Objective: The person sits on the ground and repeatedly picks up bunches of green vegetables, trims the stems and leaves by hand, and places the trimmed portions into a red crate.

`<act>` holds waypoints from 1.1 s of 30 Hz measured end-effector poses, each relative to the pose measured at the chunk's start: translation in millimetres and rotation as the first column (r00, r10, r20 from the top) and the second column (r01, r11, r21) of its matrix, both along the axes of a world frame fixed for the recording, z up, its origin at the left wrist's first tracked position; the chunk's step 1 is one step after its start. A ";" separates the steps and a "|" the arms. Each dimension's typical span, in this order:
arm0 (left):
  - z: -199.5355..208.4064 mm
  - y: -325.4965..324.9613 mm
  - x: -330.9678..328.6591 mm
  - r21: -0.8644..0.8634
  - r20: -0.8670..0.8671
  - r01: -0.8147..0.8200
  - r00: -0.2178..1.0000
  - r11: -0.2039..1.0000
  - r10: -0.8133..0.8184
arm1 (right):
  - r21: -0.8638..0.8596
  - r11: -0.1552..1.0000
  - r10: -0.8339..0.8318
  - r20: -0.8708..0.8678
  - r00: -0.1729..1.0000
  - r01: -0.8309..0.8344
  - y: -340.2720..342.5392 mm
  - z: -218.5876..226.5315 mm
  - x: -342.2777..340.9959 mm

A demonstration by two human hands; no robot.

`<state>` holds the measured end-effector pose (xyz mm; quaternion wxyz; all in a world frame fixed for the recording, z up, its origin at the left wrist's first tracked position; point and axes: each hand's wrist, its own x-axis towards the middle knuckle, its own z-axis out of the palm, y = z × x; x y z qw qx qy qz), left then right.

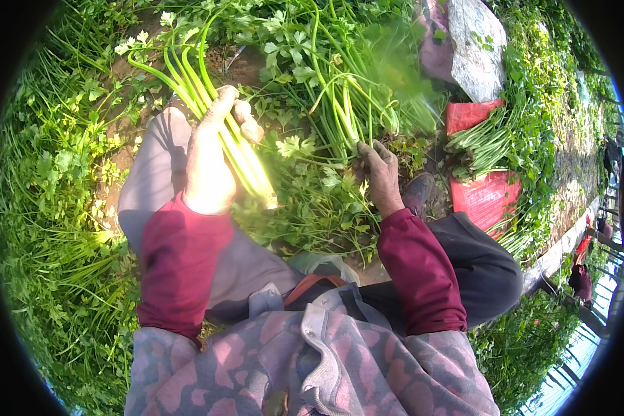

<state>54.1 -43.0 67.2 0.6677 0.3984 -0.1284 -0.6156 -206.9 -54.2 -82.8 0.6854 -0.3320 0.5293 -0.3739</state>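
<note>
Amid dense leafy greens (55, 222), a person in maroon sleeves (187, 263) and a grey top (222, 367) patched with pink works low to the ground, knees bent out to either side. The left hand (210, 149) is wrapped around a bunch of thick pale-green stalks (253, 170), gripping it at mid-length above the left knee; the bunch slants, its leafy tops toward the upper left and its bright cut-looking ends toward the lower right. The right hand (383, 173) reaches down with fingers bent at the base of a clump of thinner green stems (343, 118) standing just ahead; whether the fingertips pinch a stem cannot be told at this size. A dark shoe (417, 191) shows just beside the right wrist, next to the leg in dark trousers (475, 253). To the right, a bundle of slender green stalks (482, 142) lies across red sheeting (485, 201), which shows on both sides of it. Beyond that, a white sack (477, 52) rests beside a mauve cloth (435, 45). Bright sun whitens the left hand, and a green blur hides part of the foliage at upper centre.
</note>
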 end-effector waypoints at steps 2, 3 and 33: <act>-1.8 0.6 1.1 0.083 -0.018 -0.011 1.000 0.997 0.013 | 0.144 0.982 0.150 -0.223 0.963 -0.120 13.2 2.9 1.5; -3.8 -0.5 0.6 0.116 0.007 -0.027 1.000 0.993 0.027 | 0.267 0.955 0.235 -0.416 0.878 -0.129 16.4 -0.5 1.6; -8.0 -0.1 3.2 0.222 0.031 -0.055 0.998 0.973 0.050 | -0.432 0.709 -0.013 -0.799 0.602 -0.557 -22.1 7.8 35.0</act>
